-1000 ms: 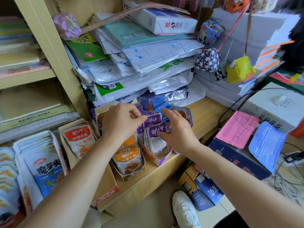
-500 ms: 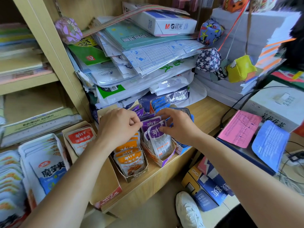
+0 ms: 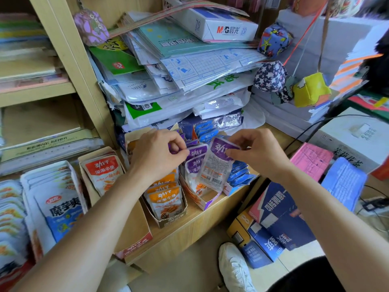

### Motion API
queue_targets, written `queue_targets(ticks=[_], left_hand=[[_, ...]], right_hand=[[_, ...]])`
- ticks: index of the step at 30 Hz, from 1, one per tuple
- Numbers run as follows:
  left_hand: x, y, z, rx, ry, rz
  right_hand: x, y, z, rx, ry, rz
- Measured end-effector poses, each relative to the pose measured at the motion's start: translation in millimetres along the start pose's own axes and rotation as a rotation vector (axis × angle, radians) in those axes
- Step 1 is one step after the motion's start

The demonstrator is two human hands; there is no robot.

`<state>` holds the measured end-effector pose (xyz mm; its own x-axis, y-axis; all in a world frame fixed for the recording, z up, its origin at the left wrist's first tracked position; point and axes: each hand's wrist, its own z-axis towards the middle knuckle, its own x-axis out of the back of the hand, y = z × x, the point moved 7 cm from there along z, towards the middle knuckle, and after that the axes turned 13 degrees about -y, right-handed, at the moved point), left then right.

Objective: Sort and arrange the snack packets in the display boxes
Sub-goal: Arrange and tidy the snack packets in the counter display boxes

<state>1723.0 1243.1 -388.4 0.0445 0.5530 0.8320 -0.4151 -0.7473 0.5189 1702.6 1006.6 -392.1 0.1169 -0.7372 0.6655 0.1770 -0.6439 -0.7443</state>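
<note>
Several open display boxes stand side by side on a wooden shelf. My right hand (image 3: pixel 255 153) pinches the top of a purple-and-white snack packet (image 3: pixel 214 167), lifted and tilted above the purple box (image 3: pixel 205 204). My left hand (image 3: pixel 156 153) pinches the tops of the purple packets (image 3: pixel 194 153) standing further back in that box. To the left is a box of orange packets (image 3: pixel 165 200). A red-packet box (image 3: pixel 103 172) stands further left. Blue packets (image 3: pixel 239 174) fill the box on the right.
A tall stack of papers and plastic folders (image 3: pixel 179 66) rises right behind the boxes. White and blue packets (image 3: pixel 61 205) fill the lower left. Blue cartons (image 3: pixel 275 218) and a white shoe (image 3: pixel 235 268) are on the floor below the shelf edge. Pink and blue sheets (image 3: pixel 311 160) lie on the right.
My right hand has pulled one purple packet up out of the box and tilted it toward me. My left hand stayed on the rear purple packets. The camera moved closer.
</note>
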Motion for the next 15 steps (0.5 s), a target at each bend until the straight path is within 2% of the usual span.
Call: queue_targets(ticks=[3, 5, 7, 10, 15], left_hand=[[-8, 15, -3, -0.114, -0.056, 0.097], [-16, 18, -4, -0.13, -0.088, 0.19], [-20, 17, -5, -0.119, -0.078, 0.215], [-20, 16, -5, -0.086, -0.04, 0.195], [-20, 8, -3, 0.005, -0.058, 0.05]], right_hand=[[1, -4, -5, 0.026, -0.029, -0.003], [-3, -8, -7, 0.042, -0.066, -0.055], [4, -8, -7, 0.031, -0.028, -0.02], [15, -5, -11, 0.013, 0.06, 0.132], [0, -16, -15, -0.007, 0.129, 0.05]])
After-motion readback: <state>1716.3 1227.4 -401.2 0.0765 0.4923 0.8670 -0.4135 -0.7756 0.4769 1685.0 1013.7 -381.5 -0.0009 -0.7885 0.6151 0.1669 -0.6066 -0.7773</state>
